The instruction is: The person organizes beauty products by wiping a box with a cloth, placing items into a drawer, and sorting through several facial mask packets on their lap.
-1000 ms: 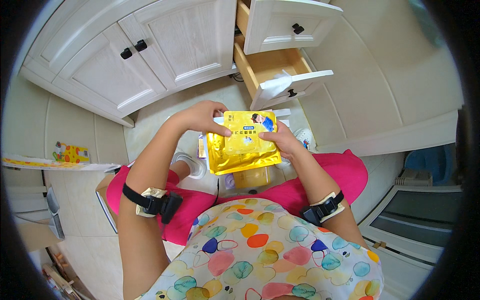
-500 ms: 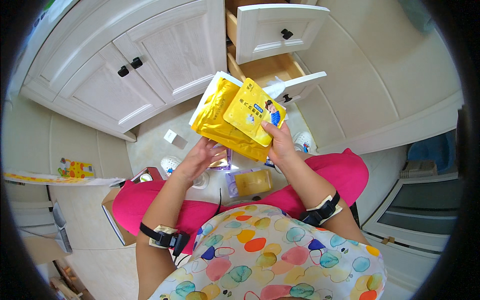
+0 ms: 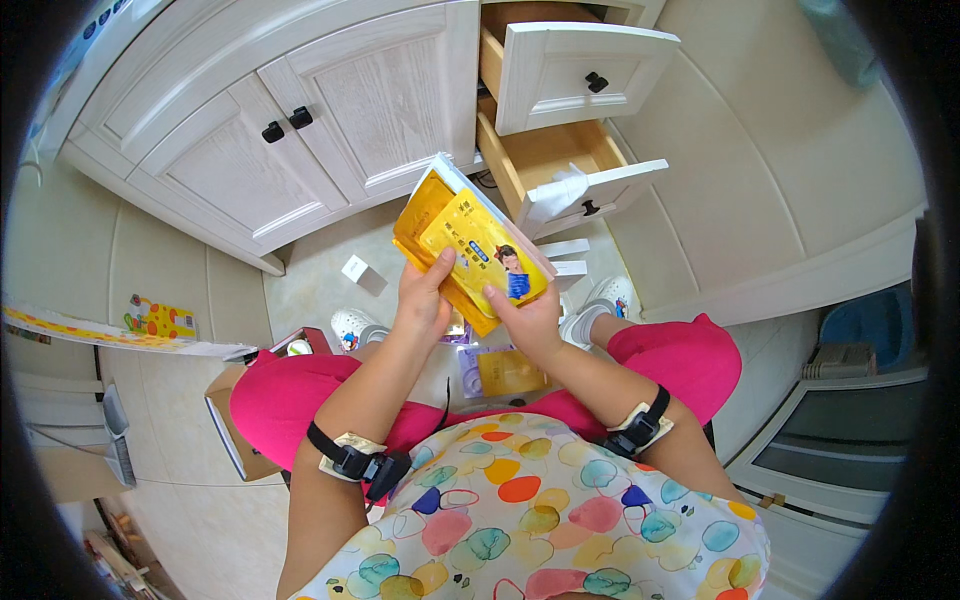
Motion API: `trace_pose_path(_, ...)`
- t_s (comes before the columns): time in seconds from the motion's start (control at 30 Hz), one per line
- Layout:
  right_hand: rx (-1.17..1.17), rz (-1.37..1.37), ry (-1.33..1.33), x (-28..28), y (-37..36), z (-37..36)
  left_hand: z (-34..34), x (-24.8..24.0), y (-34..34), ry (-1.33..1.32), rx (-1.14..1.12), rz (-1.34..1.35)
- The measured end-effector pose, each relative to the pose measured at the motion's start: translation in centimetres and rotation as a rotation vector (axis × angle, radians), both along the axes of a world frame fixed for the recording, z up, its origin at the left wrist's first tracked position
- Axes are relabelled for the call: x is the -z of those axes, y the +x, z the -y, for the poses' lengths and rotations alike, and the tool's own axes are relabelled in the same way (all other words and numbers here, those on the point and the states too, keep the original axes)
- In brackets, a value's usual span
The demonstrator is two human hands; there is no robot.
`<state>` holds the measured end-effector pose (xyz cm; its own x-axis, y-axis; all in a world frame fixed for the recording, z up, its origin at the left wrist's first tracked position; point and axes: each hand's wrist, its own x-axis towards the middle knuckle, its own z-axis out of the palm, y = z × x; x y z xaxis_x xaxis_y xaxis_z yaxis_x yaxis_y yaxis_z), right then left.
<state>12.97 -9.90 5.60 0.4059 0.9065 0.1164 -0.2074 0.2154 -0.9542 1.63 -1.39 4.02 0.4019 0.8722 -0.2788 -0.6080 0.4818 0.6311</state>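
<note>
Between both hands is a stack of flat packets. On top lies a yellow sachet [image 3: 468,243] with a small printed figure in blue. Under it, a shiny gold packet [image 3: 412,222] shows along the left, and pale flat packets [image 3: 452,176] stick out at the back. My left hand [image 3: 424,302] grips the stack's lower left edge, thumb on the front. On the lower right, my right hand [image 3: 530,318] holds it with the thumb pressed on the yellow sachet. The fingers behind the stack are hidden.
Two drawers stand pulled out, the upper [image 3: 585,80] and the lower [image 3: 610,195], with a white crumpled piece [image 3: 560,192] over its edge. On the floor are a small white box [image 3: 355,268], white boxes [image 3: 568,262], a gold-and-purple packet [image 3: 510,372] and a cardboard box [image 3: 222,405].
My left hand has come up from just below the packets and now grips them. The packets are gathered closer together, with the yellow sachet lower and further left. My right hand has shifted slightly left and down.
</note>
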Motion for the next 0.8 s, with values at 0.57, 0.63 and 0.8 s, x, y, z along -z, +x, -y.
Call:
trace_pose_path(0.57,-0.378,-0.258,-0.556,0.0,7.3,0.3,0.9,1.3,-1.5,0.019,0.376,-0.194)
trace_pose_path(0.63,-0.344,-0.24,-0.546,1.2,7.6,0.4,0.8,1.1,-1.4,0.004,0.387,-0.206)
trace_pose_path(0.8,-0.298,-0.191,-0.52,2.9,7.8,0.6,0.7,1.6,-1.1,-0.006,0.384,-0.202)
